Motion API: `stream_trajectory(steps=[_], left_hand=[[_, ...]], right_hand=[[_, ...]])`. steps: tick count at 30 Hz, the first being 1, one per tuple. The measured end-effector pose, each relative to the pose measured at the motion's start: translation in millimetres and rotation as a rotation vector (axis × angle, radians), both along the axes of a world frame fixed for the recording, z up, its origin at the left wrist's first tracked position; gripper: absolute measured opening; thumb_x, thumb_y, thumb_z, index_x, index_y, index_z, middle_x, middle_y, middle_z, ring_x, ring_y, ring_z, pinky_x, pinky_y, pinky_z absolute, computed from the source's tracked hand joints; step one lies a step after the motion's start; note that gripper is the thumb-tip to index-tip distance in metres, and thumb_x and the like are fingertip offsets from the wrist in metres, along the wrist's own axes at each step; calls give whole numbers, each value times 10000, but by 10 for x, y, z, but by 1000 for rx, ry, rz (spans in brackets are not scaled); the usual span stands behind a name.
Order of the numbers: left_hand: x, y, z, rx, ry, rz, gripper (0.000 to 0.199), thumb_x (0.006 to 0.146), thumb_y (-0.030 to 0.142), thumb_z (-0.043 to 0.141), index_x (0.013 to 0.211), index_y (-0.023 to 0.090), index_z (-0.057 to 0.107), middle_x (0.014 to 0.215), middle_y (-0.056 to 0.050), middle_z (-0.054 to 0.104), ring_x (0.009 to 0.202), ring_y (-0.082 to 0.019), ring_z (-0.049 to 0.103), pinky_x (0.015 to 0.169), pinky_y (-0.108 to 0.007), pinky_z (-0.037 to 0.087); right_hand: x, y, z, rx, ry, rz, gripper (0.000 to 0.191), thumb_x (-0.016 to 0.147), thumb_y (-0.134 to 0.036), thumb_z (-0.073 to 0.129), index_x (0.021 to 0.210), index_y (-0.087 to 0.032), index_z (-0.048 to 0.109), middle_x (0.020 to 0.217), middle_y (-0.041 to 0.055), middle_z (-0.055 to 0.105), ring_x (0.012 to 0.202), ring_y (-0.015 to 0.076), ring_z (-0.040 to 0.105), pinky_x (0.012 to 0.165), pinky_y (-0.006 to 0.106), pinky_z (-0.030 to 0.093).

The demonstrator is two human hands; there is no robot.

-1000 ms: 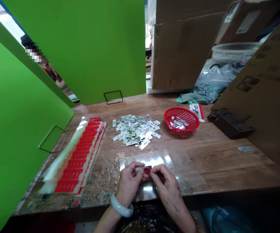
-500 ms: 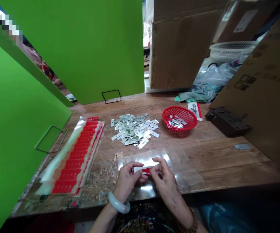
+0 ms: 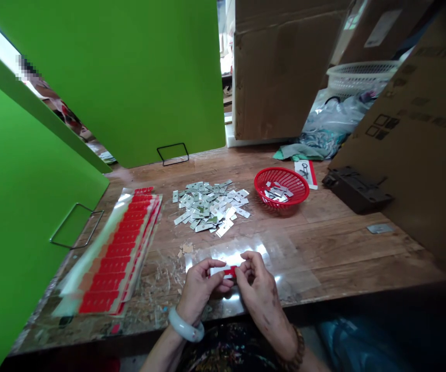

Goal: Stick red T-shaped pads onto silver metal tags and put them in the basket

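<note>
Between my two hands is a small flat silver-white plate with a red sticker (image 3: 229,272) on its right part. My left hand (image 3: 201,287) pinches the plate's left end between thumb and fingers. At the other end, my right hand (image 3: 260,289) has thumb and fingertips closed on the red sticker. Both hands are above a clear plastic sheet (image 3: 296,279) near the table's front edge. Beyond them lies a loose pile of similar small plates (image 3: 209,206). To the left, sheets of red stickers (image 3: 120,250) lie stacked on pale backing.
A red plastic basket (image 3: 282,187) holds several small plates. Right of it are a printed card (image 3: 306,174), a dark metal block (image 3: 356,189) and a single plate (image 3: 380,228). Green panels (image 3: 130,77) and cardboard boxes (image 3: 281,77) enclose the table (image 3: 339,237).
The red sticker now looks flatter against the plate, and my right thumb presses at its edge. My hands stay in nearly the same place; the whole view has shifted slightly.
</note>
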State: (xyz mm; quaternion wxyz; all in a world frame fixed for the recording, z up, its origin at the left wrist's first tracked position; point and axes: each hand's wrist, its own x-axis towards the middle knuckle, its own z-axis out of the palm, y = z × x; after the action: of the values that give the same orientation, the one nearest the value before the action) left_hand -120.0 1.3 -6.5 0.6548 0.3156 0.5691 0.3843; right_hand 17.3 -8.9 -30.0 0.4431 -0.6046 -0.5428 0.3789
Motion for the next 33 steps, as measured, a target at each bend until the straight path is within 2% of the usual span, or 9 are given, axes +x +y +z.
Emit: stream_trajectory(steps=[28,33], left_hand=[[6,-65,45,33,21,24,370,660,315,743,916,84,607,648,-99,723,611,-191,694,646,-284,554],[14,-69,38,31,11,41,390,624,331,765,888,88,613,633,-93,719,599,-196,692,636,-290,553]], right_hand=[[-50,-15,23,53,-35,-14,121,834,-230,456,945,-204,498,699,-6,547,601,135,571,538,223,472],[-34,-24,37,48,-69,20,98,849,-243,467,932,-209,506,688,-10,544,602,133,559,543,220,462]])
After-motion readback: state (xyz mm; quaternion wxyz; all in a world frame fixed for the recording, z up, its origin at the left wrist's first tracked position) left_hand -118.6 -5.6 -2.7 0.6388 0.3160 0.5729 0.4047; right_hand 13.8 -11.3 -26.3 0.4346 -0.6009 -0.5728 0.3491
